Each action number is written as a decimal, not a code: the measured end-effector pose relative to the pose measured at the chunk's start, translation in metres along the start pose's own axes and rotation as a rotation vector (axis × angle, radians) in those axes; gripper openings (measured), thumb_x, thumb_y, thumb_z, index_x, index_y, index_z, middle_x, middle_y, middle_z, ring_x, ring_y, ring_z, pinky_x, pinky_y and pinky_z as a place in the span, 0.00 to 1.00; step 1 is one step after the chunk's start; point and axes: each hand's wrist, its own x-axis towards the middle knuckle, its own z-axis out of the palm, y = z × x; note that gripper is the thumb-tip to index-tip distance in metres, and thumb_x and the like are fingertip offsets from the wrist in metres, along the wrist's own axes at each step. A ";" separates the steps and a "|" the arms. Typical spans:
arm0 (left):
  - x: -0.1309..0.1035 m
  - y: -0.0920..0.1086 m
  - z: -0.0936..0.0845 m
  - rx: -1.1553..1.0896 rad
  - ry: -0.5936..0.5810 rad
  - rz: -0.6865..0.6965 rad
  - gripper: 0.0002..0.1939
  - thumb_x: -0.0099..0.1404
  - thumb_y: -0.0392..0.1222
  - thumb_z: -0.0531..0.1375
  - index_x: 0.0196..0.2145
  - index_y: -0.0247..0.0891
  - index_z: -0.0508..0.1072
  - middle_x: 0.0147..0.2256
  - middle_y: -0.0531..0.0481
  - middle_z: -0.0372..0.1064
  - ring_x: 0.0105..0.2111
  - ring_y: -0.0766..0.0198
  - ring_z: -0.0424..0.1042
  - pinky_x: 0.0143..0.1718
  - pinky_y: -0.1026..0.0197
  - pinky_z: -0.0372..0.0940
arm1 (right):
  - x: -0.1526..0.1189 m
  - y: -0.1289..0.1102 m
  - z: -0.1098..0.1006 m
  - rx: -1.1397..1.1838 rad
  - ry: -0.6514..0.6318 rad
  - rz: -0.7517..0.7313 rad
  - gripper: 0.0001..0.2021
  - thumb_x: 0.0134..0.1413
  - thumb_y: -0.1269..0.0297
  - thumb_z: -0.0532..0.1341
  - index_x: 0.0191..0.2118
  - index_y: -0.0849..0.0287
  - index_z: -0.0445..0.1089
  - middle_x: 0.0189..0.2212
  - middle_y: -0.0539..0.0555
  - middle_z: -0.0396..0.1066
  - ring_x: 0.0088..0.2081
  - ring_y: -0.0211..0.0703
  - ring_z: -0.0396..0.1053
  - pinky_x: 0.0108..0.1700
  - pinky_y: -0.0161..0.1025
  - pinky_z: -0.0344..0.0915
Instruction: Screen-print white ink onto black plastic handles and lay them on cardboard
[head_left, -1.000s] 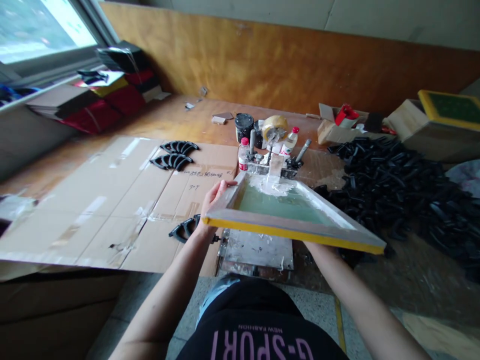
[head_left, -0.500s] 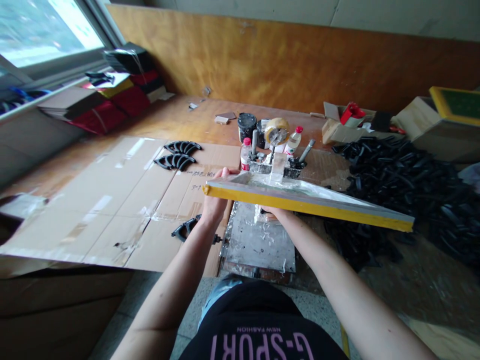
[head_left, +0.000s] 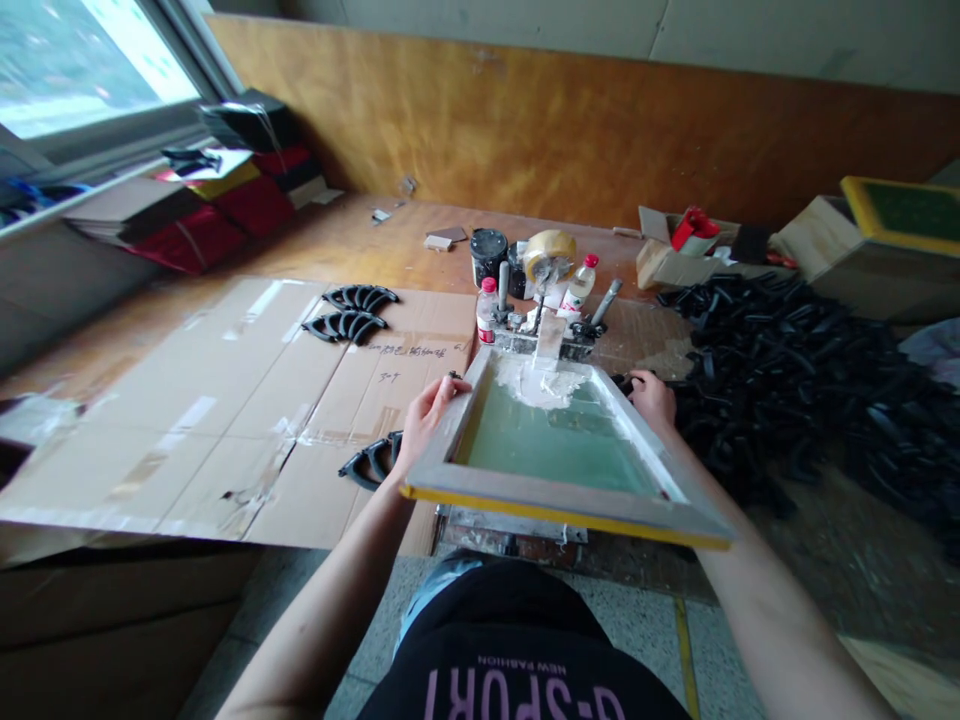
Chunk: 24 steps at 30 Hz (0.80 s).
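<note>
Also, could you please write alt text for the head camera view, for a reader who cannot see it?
A framed greenish screen smeared with white paste is between a person's left hand, at its edge, and right hand, near a heap of black parts. Flattened cardboard with curved black pieces lies to the left; two bottles stand behind the screen.

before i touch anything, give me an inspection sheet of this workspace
surface: wooden table, with flattened cardboard over its left part
job's things: screen frame over a metal plate, white paste at its far end; curved black parts on the cardboard
clutter: heap of black parts at right; two red-capped bottles, tape roll and black tub behind the frame
left hand: at the frame's left side, small dark bit by the fingertips
right hand: beside the heap, grip unclear
cables: nothing seen
surroundings: window at left, wooden board behind
</note>
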 end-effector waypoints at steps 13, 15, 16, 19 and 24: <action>-0.024 -0.125 -0.002 0.134 -0.117 -0.279 0.37 0.59 0.60 0.59 0.61 0.39 0.63 0.32 0.49 0.74 0.31 0.61 0.72 0.31 0.63 0.64 | 0.013 -0.137 0.047 -0.223 -0.270 -0.407 0.08 0.55 0.68 0.62 0.42 0.61 0.70 0.39 0.60 0.72 0.43 0.51 0.69 0.46 0.43 0.64; -0.023 -0.128 -0.003 0.139 -0.129 -0.280 0.37 0.60 0.60 0.58 0.61 0.38 0.63 0.33 0.49 0.74 0.32 0.60 0.72 0.33 0.62 0.65 | -0.004 -0.136 0.051 -0.278 -0.311 -0.451 0.04 0.56 0.70 0.60 0.38 0.62 0.70 0.37 0.61 0.72 0.42 0.50 0.69 0.44 0.42 0.63; -0.024 -0.128 -0.003 0.136 -0.131 -0.282 0.36 0.60 0.60 0.58 0.61 0.38 0.63 0.34 0.48 0.75 0.31 0.60 0.72 0.33 0.61 0.65 | -0.014 -0.134 0.049 -0.282 -0.329 -0.508 0.04 0.56 0.71 0.59 0.37 0.62 0.70 0.37 0.60 0.72 0.42 0.50 0.68 0.44 0.41 0.63; -0.025 -0.127 -0.002 0.118 -0.130 -0.288 0.36 0.60 0.60 0.57 0.60 0.37 0.64 0.36 0.47 0.75 0.32 0.60 0.73 0.33 0.61 0.65 | -0.035 -0.126 0.037 -0.223 -0.439 -0.754 0.07 0.52 0.77 0.58 0.36 0.60 0.70 0.35 0.57 0.72 0.42 0.48 0.67 0.42 0.39 0.61; -0.027 -0.123 0.000 0.111 -0.111 -0.293 0.36 0.60 0.60 0.58 0.60 0.36 0.65 0.35 0.46 0.75 0.32 0.59 0.73 0.32 0.61 0.65 | -0.035 -0.124 0.025 -0.090 -0.505 -0.797 0.05 0.53 0.73 0.60 0.32 0.57 0.70 0.31 0.52 0.70 0.37 0.43 0.66 0.38 0.36 0.59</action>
